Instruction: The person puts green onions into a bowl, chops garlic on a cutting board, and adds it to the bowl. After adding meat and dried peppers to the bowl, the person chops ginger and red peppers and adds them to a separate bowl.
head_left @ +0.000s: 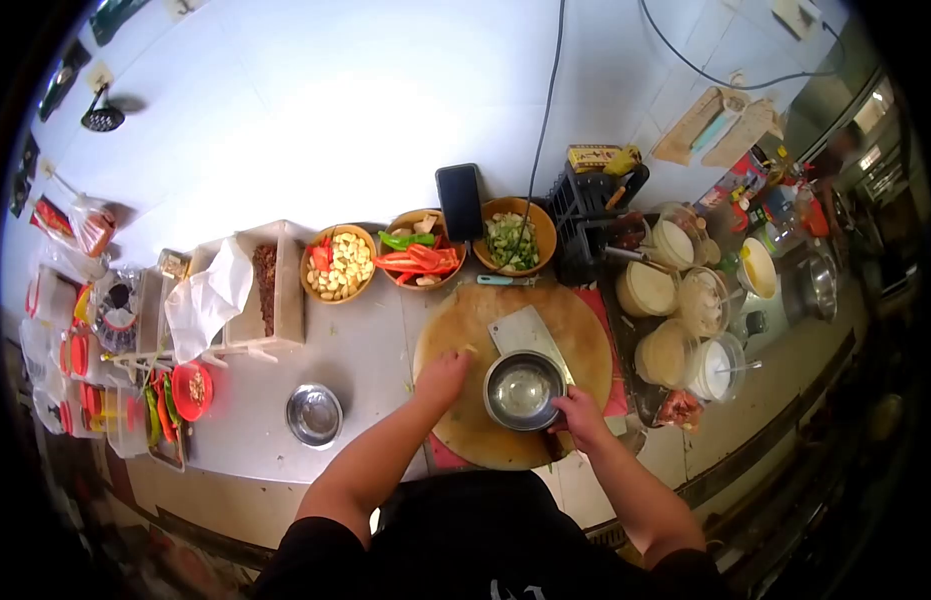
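Note:
My right hand [582, 418] grips the near right rim of a metal bowl [525, 412], which has a little pale content at its bottom. The bowl is over a round wooden chopping board [455, 325] and covers part of a cleaver [525, 330] whose blade shows beyond it. My left hand [443, 378] is closed over the board's left side, left of the bowl. A small pale bit shows near its fingertips; what the fingers hold, if anything, I cannot make out.
Along the wall stand bowls of garlic cloves [350, 268], cut red peppers [420, 262] and chopped green vegetables [512, 242], with a phone [459, 202] propped between. A second metal bowl [314, 415] sits left. Seasoning tubs [648, 290] crowd the right; a peppers tray [165, 420] is far left.

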`<act>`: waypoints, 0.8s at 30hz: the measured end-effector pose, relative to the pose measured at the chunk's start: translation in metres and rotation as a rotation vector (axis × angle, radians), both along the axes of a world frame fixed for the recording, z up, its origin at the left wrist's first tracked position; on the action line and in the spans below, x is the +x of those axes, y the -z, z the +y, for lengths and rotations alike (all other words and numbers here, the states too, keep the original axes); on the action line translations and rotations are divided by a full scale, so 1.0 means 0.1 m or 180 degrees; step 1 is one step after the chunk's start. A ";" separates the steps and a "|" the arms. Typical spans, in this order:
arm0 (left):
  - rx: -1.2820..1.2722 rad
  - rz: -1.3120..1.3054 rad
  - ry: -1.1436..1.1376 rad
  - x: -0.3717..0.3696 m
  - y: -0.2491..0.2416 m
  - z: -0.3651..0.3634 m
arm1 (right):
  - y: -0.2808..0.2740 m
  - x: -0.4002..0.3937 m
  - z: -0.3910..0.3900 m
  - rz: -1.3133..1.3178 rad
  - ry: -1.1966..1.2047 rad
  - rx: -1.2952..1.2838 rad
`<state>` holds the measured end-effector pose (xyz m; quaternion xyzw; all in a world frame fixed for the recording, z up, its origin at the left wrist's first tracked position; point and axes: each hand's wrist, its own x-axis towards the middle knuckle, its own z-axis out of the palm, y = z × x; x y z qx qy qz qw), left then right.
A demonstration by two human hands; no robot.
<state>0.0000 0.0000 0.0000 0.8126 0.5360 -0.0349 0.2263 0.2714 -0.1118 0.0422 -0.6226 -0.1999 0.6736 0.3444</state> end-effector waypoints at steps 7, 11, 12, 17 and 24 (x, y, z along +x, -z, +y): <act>0.0977 -0.0967 -0.0350 0.11 -0.29 0.62 | -0.05 -0.09 0.43 -0.0286 0.0047 0.0215; -0.1710 -0.2787 -0.0977 0.21 -0.35 0.41 | -0.13 -0.10 0.72 -0.0089 -0.0392 0.0223; -0.1734 -0.2802 -0.0992 0.16 -0.34 0.35 | -0.09 -0.05 0.84 -0.0102 -0.0401 0.0196; -0.1617 -0.2998 -0.1640 -0.23 -0.14 0.16 | -0.24 0.05 1.98 -0.2987 -0.1159 0.1821; -0.1809 -0.2694 -0.2201 -0.49 -0.34 0.03 | 0.22 -0.21 3.55 -0.4003 -0.1901 0.2627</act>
